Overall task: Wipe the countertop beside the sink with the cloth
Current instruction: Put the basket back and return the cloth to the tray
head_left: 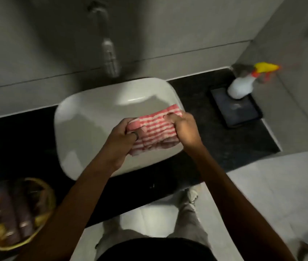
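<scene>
A red-and-white striped cloth point(155, 129) is bunched between both hands above the right half of the white basin sink point(85, 129). My left hand point(123, 140) grips the cloth's left end; a dark ring shows on one finger. My right hand point(184, 129) grips its right end. The black countertop point(202, 102) runs on both sides of the sink, and the cloth is not touching it.
A white spray bottle with a yellow and orange trigger point(243, 85) stands on a dark tray point(238, 108) at the counter's right end. A round basket point(15, 213) with dark bottles sits front left. A wall tap point(109, 53) hangs above the sink.
</scene>
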Demonstrator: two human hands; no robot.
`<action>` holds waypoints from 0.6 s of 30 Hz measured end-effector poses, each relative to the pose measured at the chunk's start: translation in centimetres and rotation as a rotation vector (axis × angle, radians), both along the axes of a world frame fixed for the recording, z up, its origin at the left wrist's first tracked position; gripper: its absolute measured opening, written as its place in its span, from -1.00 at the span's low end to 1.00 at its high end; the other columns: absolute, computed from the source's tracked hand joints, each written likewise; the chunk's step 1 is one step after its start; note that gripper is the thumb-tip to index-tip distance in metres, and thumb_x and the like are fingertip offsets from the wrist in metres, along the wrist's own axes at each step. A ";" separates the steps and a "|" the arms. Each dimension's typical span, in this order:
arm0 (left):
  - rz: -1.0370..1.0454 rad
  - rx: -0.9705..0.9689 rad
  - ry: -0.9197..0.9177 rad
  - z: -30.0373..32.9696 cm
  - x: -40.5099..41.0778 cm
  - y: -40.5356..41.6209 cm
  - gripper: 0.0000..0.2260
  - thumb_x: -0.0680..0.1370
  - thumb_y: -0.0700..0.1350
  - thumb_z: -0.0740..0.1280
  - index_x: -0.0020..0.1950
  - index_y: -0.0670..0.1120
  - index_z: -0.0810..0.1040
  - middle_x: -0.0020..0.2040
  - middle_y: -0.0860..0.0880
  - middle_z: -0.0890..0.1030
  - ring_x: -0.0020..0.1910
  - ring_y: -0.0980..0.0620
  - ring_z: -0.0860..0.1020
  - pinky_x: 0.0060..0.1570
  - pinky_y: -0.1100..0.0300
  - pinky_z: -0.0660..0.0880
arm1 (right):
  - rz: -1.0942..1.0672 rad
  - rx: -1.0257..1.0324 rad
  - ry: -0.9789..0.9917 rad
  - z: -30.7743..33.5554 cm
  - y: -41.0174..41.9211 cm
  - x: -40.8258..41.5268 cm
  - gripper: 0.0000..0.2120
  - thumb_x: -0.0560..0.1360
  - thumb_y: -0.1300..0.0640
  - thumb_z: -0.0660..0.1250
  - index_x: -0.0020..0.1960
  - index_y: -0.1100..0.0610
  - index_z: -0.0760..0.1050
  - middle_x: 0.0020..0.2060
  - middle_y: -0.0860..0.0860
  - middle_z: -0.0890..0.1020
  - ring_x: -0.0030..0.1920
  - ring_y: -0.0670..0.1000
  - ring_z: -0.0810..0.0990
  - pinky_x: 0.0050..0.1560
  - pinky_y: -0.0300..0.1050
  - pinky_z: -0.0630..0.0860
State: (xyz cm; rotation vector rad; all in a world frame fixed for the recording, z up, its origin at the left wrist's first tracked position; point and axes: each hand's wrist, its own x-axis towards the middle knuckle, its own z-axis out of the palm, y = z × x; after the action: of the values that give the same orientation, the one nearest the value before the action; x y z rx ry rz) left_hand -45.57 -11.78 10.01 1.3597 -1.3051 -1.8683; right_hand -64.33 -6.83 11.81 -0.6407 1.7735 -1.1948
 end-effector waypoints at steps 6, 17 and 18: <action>-0.062 0.115 -0.097 -3.2 -26.9 2.6 -0.68 0.60 -0.36 0.20 0.30 -0.15 0.54 0.03 -0.22 0.68 -0.22 -0.14 0.65 -0.44 0.18 0.54 | -0.056 0.123 0.249 -4.8 3.7 -25.3 -0.75 0.56 0.06 0.37 0.12 0.22 0.61 -0.08 0.02 0.64 0.00 0.00 0.60 0.03 -0.12 0.55; -0.179 0.053 -0.416 -10.6 -46.0 0.5 -0.59 0.61 -0.26 0.29 0.48 -0.22 0.42 0.39 -0.28 0.54 0.33 -0.26 0.55 0.32 -0.06 0.54 | 0.190 0.629 0.558 -13.1 2.0 -42.9 -0.61 0.62 0.12 0.22 0.39 0.26 0.45 0.33 0.24 0.54 0.29 0.29 0.55 0.23 0.10 0.52; -0.175 -0.024 -0.451 -10.1 -45.6 0.6 -0.56 0.62 -0.23 0.31 0.50 -0.21 0.39 0.42 -0.25 0.50 0.37 -0.23 0.52 0.37 -0.01 0.48 | 0.198 0.646 0.645 -13.4 1.9 -42.6 -0.61 0.60 0.13 0.21 0.38 0.25 0.44 0.32 0.24 0.54 0.28 0.29 0.55 0.26 0.13 0.52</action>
State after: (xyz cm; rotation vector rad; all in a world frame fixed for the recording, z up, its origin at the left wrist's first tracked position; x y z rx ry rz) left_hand -91.20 -11.17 -0.11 1.7739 -1.7057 -1.7019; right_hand -106.97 -4.89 -1.57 -0.8271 2.3906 -0.2262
